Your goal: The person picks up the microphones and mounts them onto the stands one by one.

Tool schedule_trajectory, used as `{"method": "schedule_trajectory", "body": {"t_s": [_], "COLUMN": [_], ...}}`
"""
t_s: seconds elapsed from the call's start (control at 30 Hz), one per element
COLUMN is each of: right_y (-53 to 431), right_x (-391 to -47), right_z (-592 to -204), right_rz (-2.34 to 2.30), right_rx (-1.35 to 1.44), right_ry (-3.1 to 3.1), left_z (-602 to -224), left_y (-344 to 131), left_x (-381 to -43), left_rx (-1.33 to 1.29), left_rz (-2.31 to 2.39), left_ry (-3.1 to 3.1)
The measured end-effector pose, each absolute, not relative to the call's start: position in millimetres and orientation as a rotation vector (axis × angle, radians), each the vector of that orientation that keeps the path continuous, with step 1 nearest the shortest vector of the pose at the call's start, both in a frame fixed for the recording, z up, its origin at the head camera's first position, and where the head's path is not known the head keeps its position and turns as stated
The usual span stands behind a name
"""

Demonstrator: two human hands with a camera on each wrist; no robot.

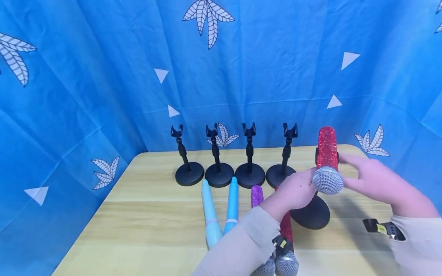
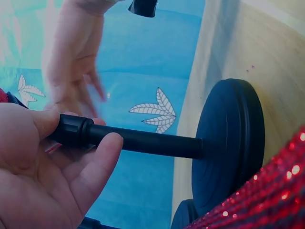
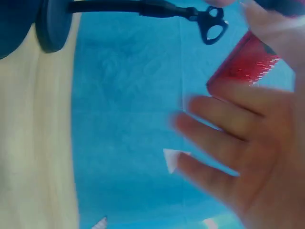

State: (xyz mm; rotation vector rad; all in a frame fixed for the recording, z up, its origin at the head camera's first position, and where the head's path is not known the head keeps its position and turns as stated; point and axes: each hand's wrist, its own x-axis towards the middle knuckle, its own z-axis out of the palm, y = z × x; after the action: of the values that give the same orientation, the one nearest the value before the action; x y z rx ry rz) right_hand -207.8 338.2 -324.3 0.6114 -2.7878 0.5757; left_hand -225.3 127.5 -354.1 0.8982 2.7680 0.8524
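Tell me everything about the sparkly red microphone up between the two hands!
The sparkly red microphone with a silver mesh head has a glittery handle; its rounded head looks like metal. It sits tilted in the black clip on top of a black, round-based stand, with the silver end towards the head camera. The left hand has its grip on the stand, below it. The right hand is beside it; whether that one touches it, I can't tell.

The glittery microphone (image 1: 327,148) has a metal-mesh grille (image 1: 328,181), the stand (image 2: 159,143) looks smooth plastic, the table (image 1: 155,220) wood.
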Motion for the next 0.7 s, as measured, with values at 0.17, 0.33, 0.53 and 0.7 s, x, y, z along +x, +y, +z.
{"method": "schedule_trajectory", "body": {"t_s": [0.17, 0.33, 0.53, 0.7], "right_y": [330, 316, 304, 301], "right_x": [-209, -210, -216, -216], "right_z": [-354, -380, -396, -399], "right_rz": [0.683, 0.914, 0.878, 0.826], "right_rx": [0.717, 0.748, 0.742, 0.713], "right_ry": [-3.057, -3.108, -3.222, -3.261], "left_z": [-352, -346, -338, -334], "left_y": [127, 129, 128, 123], "left_x": [-223, -222, -225, -230], "left_rx": [0.898, 0.933, 1.001, 1.006], "left_rz": [0.786, 0.658, 0.54, 0.673], "left_ry": [2.793, 2.808, 2.786, 2.694]}}
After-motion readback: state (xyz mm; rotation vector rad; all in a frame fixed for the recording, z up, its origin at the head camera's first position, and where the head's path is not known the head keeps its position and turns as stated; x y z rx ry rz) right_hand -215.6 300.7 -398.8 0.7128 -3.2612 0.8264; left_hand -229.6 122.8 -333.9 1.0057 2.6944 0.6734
